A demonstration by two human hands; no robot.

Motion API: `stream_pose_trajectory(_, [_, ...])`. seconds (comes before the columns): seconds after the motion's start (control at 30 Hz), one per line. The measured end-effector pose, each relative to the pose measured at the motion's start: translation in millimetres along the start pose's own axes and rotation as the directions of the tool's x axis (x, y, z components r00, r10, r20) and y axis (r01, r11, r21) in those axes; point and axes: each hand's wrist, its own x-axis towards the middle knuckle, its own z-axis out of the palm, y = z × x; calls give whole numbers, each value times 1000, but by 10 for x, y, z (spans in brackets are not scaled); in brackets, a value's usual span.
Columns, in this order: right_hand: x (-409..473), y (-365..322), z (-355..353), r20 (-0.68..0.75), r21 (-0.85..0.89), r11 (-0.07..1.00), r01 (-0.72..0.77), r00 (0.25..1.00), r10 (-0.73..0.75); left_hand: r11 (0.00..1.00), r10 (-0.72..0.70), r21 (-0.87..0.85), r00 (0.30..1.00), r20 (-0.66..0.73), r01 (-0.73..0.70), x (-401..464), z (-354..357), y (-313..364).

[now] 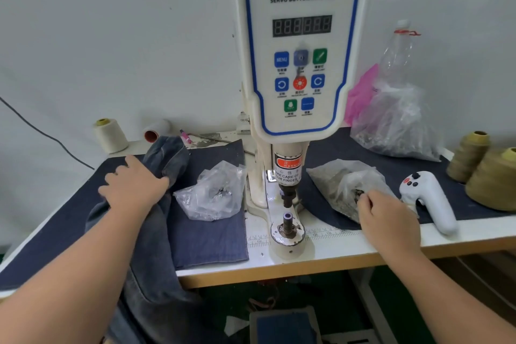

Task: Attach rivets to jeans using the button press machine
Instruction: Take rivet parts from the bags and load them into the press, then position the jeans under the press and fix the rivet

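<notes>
The white servo button press machine (300, 45) stands at the table's middle, its punch (287, 195) above the lower die (287, 216). Faded blue jeans (156, 232) drape over the table's left part and hang off the front edge. My left hand (134, 184) rests on the jeans with fingers spread flat. A clear bag of rivets (346, 184) lies right of the machine; my right hand (385, 215) reaches into its mouth with fingers curled, pinching among the rivets. A second clear bag of metal parts (215, 193) lies left of the machine.
A white handheld controller (430, 198) lies at the right front. Olive thread cones (488, 170) stand far right, a cream spool (110, 135) at back left. A large plastic bag and bottle (396, 109) sit behind. Dark denim mats (212, 243) cover the table; a foot pedal (284, 327) sits below.
</notes>
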Motion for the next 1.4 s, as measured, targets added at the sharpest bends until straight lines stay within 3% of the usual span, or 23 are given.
stream_pose_trajectory(0.1, [-9,-2,-8,10,9,1000,1,1000,-1,998,49,29,998,44,-51,62,4,-72])
stream_pose_trajectory(0.23, [-17,-10,-12,15,19,1000,-3,1000,3,991,94,-104,992,84,-85,20,-66,-104])
stream_pose_trajectory(0.33, [-14,-7,-9,16,31,999,-13,1000,13,960,134,-241,990,-36,-139,-54,-194,-117])
stream_pose_trajectory(0.47, [2,25,12,-10,101,994,-32,999,33,900,146,-355,942,-303,-254,-258,-546,-216])
stream_pose_trajectory(0.6, [-73,-35,-127,-4,387,915,-110,993,121,825,204,-409,879,-430,-391,-752,-930,-300])
stream_pose_trajectory(0.67, [-220,-203,-295,-95,502,864,38,995,11,800,252,-371,824,-507,-472,-1032,-1024,-295])
stream_pose_trajectory(0.73, [-447,-512,-513,-218,515,792,327,944,-248,756,297,-361,777,-555,-547,-1293,-1075,-260])
stream_pose_trajectory(0.8, [-702,-854,-732,-182,607,646,463,872,-455,713,353,-362,753,-555,-601,-1512,-1081,-228])
stream_pose_trajectory(0.83, [-802,-1023,-843,-93,727,561,396,866,-492,705,373,-335,728,-575,-626,-1625,-1057,-216])
stream_pose_trajectory(0.9, [-944,-1305,-993,145,914,396,88,840,-522,690,381,-258,642,-665,-677,-1867,-979,-190])
stream_pose_trajectory(0.97, [-987,-1532,-1056,305,945,277,-175,776,-551,621,405,-203,531,-744,-757,-2096,-883,-146])
stream_pose_trajectory(1.03, [-951,-1690,-1081,376,922,146,-359,742,-555,522,444,-196,461,-768,-830,-2278,-806,-104])
stream_pose_trajectory(1.2, [-938,-1698,-992,546,827,87,-556,756,-360,444,594,-219,469,-654,-869,-2585,-781,-92])
stream_pose_trajectory(1.3, [-979,-1640,-985,592,774,-59,-631,753,-286,375,708,-185,409,-575,-908,-2563,-842,-78])
stream_pose_trajectory(1.33, [-994,-1629,-1002,589,762,-120,-636,759,-279,376,735,-189,416,-535,-907,-2525,-873,-89])
stream_pose_trajectory(1.4, [-1024,-1575,-1054,580,735,-235,-637,769,-269,414,722,-291,506,-473,-863,-2441,-937,-175])
